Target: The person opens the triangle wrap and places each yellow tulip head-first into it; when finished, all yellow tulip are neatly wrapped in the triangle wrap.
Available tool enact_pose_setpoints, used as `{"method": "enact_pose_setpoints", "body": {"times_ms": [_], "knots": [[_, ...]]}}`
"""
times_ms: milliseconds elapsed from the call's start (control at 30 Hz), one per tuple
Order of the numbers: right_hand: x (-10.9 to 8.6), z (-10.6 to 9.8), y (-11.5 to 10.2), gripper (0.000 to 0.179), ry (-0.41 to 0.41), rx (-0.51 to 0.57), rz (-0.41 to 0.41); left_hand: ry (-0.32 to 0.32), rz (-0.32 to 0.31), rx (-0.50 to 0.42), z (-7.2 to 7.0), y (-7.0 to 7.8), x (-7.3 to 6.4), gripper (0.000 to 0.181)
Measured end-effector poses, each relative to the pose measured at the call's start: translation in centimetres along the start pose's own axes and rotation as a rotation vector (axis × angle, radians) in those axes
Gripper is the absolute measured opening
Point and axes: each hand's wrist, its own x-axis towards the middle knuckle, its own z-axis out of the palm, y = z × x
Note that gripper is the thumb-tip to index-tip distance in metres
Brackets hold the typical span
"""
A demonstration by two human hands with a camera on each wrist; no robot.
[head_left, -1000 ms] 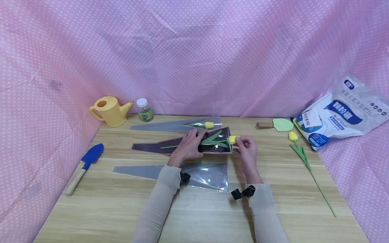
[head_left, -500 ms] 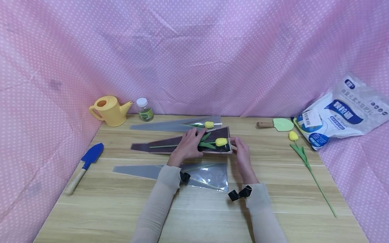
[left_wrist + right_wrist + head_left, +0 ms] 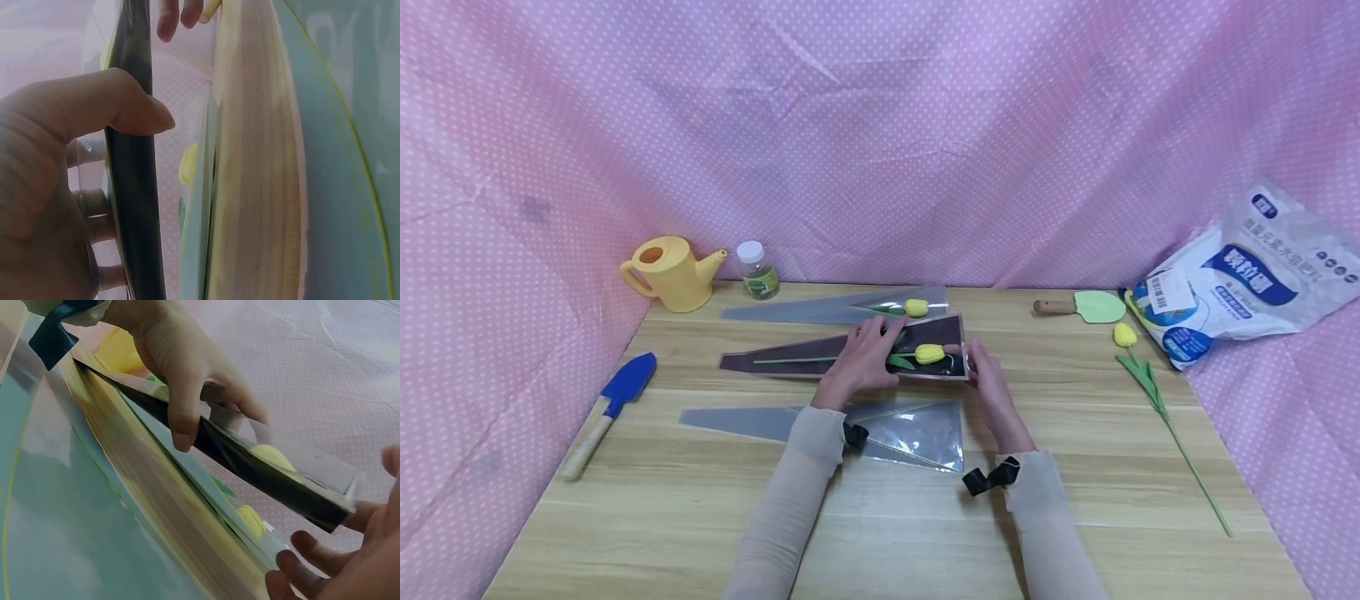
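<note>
A dark-backed clear flower sleeve [image 3: 797, 351] is raised off the table mid-view, a yellow artificial tulip [image 3: 929, 354] lying inside it. My left hand [image 3: 863, 357] grips it across the middle and hides part of stem and leaves. In the left wrist view, the thumb [image 3: 144, 115] presses one face while the fingers reach behind the other. My right hand [image 3: 992, 387] is at the sleeve's wide right end, one finger extended into the opening near the bloom. Its other fingers are loosely bent below the sleeve in the right wrist view.
Behind lies another sleeve [image 3: 775, 312] with a tulip [image 3: 916, 308]; in front, a transparent sleeve [image 3: 917, 433]. A yellow watering can [image 3: 677, 279], jar [image 3: 760, 279] and blue trowel [image 3: 628, 383] stand left. Rightward are a green trowel [image 3: 1099, 307], loose tulip [image 3: 1157, 400] and white bag [image 3: 1247, 275].
The tulip has slid left, its bloom passing from outside the opening to inside the sleeve. My right hand has released the bloom and followed leftward; the left hand keeps its hold.
</note>
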Motion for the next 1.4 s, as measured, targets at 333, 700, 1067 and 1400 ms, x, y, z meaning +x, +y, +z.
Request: {"method": "enact_pose_setpoints", "body": {"times_ms": [333,700,1067,1400], "knots": [[0.8,-0.5,0.5,0.031,0.025,-0.11,0.008,-0.044,-0.015,0.006,0.3,-0.8,0.1,0.103],[2.1,-1.1,1.3,0.022,-0.017,-0.258,-0.069,-0.107,0.015,-0.028,0.2,-2.2,0.8,0.105],[2.7,-1.5,1.5,0.022,-0.028,-0.435,-0.11,-0.146,0.032,-0.027,0.2,-2.7,1.1,0.096],[2.7,-1.9,1.5,0.024,-0.058,-0.506,-0.111,-0.132,0.042,-0.036,0.4,-2.9,0.8,0.103]]}}
